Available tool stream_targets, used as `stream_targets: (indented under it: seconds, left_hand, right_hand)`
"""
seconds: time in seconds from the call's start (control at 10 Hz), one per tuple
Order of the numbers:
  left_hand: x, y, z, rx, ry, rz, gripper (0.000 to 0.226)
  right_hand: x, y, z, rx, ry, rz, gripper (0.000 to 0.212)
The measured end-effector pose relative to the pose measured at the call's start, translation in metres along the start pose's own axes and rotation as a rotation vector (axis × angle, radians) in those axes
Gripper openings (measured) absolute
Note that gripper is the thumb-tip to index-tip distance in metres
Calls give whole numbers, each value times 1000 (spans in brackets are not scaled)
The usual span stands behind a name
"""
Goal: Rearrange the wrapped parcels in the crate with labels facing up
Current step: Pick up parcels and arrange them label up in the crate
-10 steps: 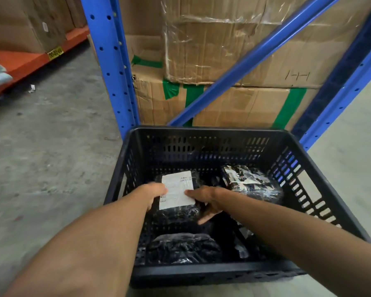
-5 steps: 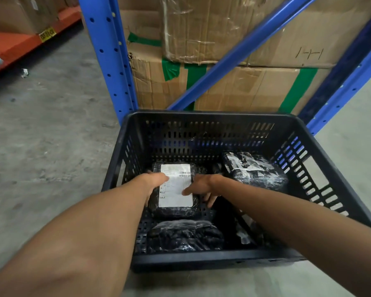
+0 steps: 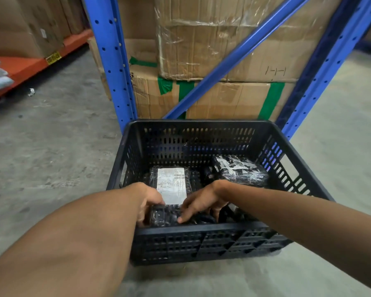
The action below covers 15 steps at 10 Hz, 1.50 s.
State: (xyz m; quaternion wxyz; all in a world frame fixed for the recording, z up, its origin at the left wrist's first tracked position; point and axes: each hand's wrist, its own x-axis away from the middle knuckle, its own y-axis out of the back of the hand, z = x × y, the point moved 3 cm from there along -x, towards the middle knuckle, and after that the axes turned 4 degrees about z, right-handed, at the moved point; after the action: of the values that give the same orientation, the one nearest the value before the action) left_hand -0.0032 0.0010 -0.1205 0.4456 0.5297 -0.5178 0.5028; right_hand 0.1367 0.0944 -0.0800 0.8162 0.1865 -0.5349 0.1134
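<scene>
- Both hands reach for the near parcel (image 3: 169,215) by the crate (image 3: 201,234) front wall: left hand (image 3: 149,201) curled around its left edge, right hand (image 3: 201,203) with fingers spread on top, not closed
- Best to lift clear of the wall before flipping
- Labelled parcel (image 3: 171,184) just behind, label up; another parcel (image 3: 240,170) far right crowds the turn

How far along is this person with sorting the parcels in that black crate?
One parcel already lies with its white label up. Both hands, left hand and right hand, are on the near black parcel, which shows no label. The right-hand parcel shows white patches, unclear whether a label. Probably about midway.
</scene>
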Motion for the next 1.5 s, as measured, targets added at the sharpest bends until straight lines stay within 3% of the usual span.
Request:
stream_targets:
  seconds: [0.2, 0.3, 0.4, 0.5, 0.6, 0.7, 0.8, 0.9, 1.1, 1.2, 1.4, 1.5]
  left_hand:
    - [52, 0, -11, 110, -88, 109, 26]
    - [68, 6, -16, 249, -278, 49, 41]
    - [73, 16, -22, 442, -468, -71, 56]
    - [73, 20, -23, 447, -525, -228, 65]
    - [75, 11, -24, 393, -548, -88, 88]
    - [80, 8, -35, 436, -668, 29, 89]
    - [77, 13, -46, 458, -708, -45, 70]
    - [59, 24, -47, 401, -711, -229, 66]
    - [28, 42, -46, 281, -748, -441, 69]
    - [13, 43, -48, 218, -742, -522, 66]
    - [-20, 39, -49, 166, -663, -611, 72]
    - [-25, 41, -53, 172, -634, -658, 66]
  right_hand:
    - [25, 11, 0, 203, 164, -312, 85]
    - [43, 29, 2, 95, 227, -426, 79]
    - [66, 49, 0, -104, 257, -504, 87]
    - [76, 64, -10, -313, 353, -526, 92]
    - [78, 71, -19, -531, 483, -496, 69]
    - [73, 70, -20, -707, 555, -445, 43]
    - [61, 69, -14, -776, 493, -405, 39]
    - [42, 62, -9, -730, 349, -420, 38]
    - [-4, 55, -8, -774, 234, -412, 18]
    - [-28, 56, -7, -818, 175, -432, 17]
    - [-64, 56, -4, -658, 74, -543, 39]
    - [-67, 59, -6, -643, 55, -533, 38]
